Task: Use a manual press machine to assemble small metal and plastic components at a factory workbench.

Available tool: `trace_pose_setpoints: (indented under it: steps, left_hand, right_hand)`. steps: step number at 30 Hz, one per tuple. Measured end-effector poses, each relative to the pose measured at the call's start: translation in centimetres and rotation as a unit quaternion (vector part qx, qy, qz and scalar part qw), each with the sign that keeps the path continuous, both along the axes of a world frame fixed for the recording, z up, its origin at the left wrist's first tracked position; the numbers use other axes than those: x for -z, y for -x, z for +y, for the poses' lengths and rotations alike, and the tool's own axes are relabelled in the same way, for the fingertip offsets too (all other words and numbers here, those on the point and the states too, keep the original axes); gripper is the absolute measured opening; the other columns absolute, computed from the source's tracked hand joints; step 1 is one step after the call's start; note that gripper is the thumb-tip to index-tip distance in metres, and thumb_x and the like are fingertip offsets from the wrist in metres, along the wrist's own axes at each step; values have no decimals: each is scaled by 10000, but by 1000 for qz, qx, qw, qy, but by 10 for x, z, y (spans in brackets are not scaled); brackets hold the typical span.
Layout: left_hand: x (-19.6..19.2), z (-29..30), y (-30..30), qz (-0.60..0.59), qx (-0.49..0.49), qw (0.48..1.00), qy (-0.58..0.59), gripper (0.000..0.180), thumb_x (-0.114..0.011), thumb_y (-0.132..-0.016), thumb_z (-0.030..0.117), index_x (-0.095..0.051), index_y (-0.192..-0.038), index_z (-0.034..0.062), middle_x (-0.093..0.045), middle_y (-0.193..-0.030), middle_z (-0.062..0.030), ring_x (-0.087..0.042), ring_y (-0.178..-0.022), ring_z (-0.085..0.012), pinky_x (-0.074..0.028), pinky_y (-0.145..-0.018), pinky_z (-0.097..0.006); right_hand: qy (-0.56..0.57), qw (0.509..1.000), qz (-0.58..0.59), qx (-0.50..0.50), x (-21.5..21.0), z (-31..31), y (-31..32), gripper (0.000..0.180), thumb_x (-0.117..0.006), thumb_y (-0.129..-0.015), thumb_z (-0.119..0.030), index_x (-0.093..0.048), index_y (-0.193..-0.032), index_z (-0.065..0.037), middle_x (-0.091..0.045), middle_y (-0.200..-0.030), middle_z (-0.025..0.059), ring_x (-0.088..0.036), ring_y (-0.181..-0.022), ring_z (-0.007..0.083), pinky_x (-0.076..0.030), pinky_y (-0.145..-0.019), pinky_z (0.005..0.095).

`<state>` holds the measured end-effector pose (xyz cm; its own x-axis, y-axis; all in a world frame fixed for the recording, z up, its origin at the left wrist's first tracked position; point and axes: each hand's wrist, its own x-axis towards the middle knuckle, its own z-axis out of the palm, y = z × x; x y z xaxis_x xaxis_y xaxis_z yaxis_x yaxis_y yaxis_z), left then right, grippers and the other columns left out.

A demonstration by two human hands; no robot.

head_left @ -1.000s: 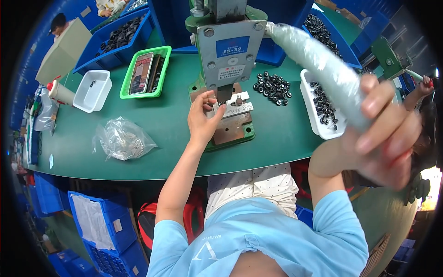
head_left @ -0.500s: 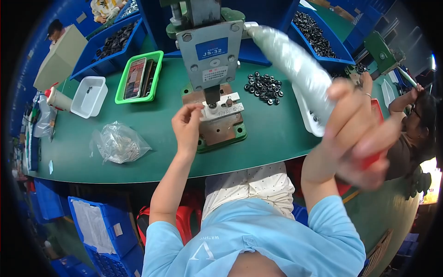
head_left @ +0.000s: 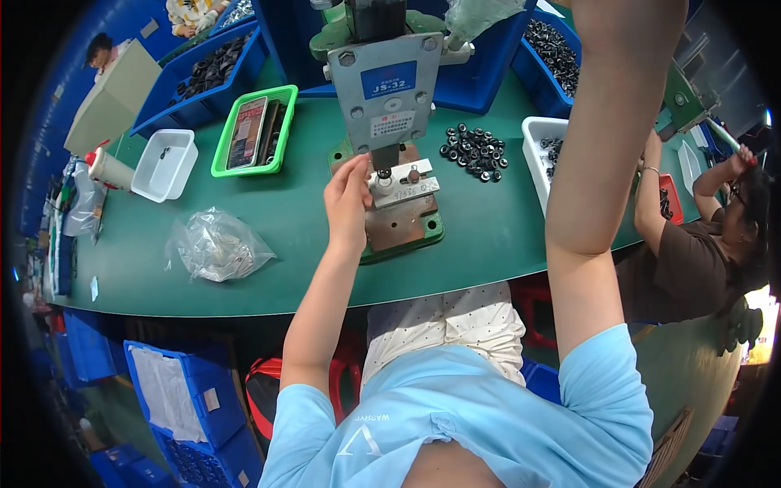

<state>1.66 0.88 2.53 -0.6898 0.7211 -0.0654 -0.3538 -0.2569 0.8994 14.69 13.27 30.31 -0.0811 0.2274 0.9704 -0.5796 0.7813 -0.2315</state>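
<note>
My left hand [head_left: 348, 203] is at the left side of the metal fixture block [head_left: 407, 192] on the bench press [head_left: 384, 89]. Its fingers are bent and close together, the tips beside the press ram [head_left: 386, 157]; whatever they hold is hidden. A small dark round part [head_left: 384, 174] sits in the fixture under the ram. My right forearm [head_left: 598, 163] reaches up past the top edge, so my right hand is out of view. The plastic-wrapped press lever [head_left: 480, 16] rises at the upper right of the press head.
Right of the press lie a pile of small black round parts [head_left: 473, 153] and a white tray [head_left: 533, 154]. On the left are a clear plastic bag [head_left: 218, 244], a green basket [head_left: 281, 150] with a phone, and a white tub [head_left: 165, 191]. A co-worker [head_left: 679, 264] sits at right.
My right arm has swung up and forward, taking the hand out of view, and the lever has moved up. My left hand stays at the fixture, its fingers now nearer the ram.
</note>
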Motion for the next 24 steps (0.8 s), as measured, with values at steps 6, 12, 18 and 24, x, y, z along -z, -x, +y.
trace_pose_setpoints:
  steps: [6, 12, 18, 24]
  left_hand:
    - [4, 7, 15, -9, 89, 996, -19, 190, -556, -927, 201, -631, -870, 37, -471, -642, 68, -349, -528, -11, -274, -465, -186]
    - [6, 18, 8, 39, -1, 999, -7, 217, -528, -944, 207, -581, -800, 54, -480, -625, 59, -354, -504, -12, -266, -449, -183]
    - [-1, 15, 17, 45, -10, 998, -54, 177, -458, -967, 170, -509, -847, 52, -523, -670, -3, -485, -533, -60, -369, -448, -184]
    - [-9, 16, 19, 23, -29, 995, -93, 250, -495, -957, 263, -470, -859, 35, -569, -701, -56, -578, -575, -111, -486, -512, -231]
  right_hand:
    - [186, 982, 19, 9, 117, 5, -16, 127, -532, -884, -131, -546, -976, -45, -546, -953, 56, -550, -852, 161, -438, -813, 280]
    - [293, 863, -381, 158, 262, -19, -3, 124, -636, -779, -107, -646, -895, -66, -609, -930, 57, -540, -853, 186, -433, -809, 305]
    - [181, 880, -396, 191, 299, -37, 24, 271, -722, -708, -165, -669, -965, -93, -635, -880, 25, -463, -961, 232, -406, -811, 338]
    - [116, 882, -398, 226, 278, -28, -1, 389, -752, -681, -149, -643, -1050, -92, -642, -932, 14, -464, -947, 217, -404, -802, 334]
